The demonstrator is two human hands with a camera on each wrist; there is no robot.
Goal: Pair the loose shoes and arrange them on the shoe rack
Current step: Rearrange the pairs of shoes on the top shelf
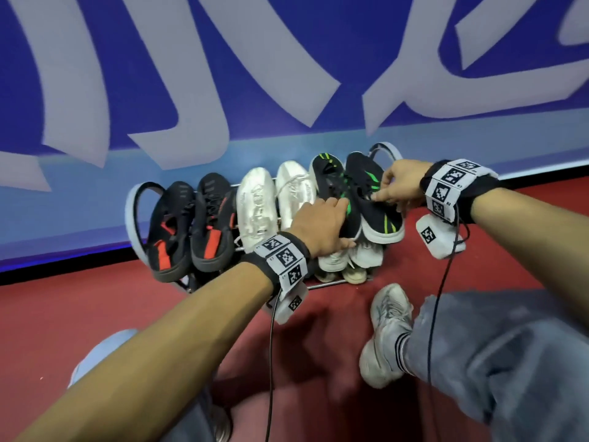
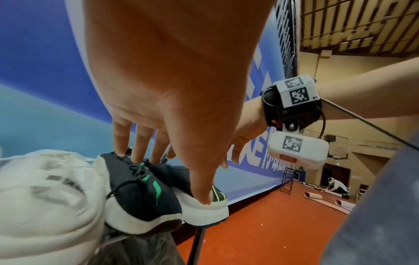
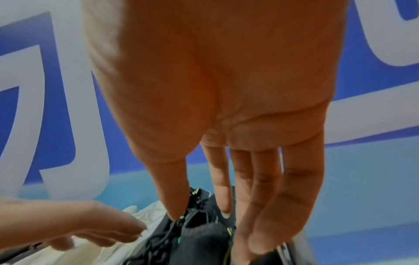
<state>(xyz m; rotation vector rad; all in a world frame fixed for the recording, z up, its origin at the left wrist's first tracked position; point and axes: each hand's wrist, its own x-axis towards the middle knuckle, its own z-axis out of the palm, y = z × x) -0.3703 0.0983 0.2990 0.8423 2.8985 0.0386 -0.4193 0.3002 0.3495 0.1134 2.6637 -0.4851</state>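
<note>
A metal shoe rack [image 1: 134,212] stands against the blue wall. Its top shelf holds a black-and-red pair [image 1: 191,221], a white pair [image 1: 255,202] and, at the right end, two black shoes with green stripes. My left hand [image 1: 322,224] rests with straight fingers [image 2: 138,143] on the left black-green shoe [image 1: 328,180] [image 2: 136,197]; its thumb presses the heel of the right black-green shoe [image 2: 204,209]. My right hand [image 1: 398,186] [image 3: 226,143] holds that right shoe [image 1: 366,186] [image 3: 204,238] at its opening, thumb on the laces, fingers down its outer side.
Lower shelves hold white shoes [image 1: 331,260] and a beige pair [image 1: 353,275]. My own foot in a grey sneaker [image 1: 387,330] is planted on the red floor just before the rack. Far off, a person [image 2: 337,186] kneels by rolled mats near a small ladder [image 2: 288,181].
</note>
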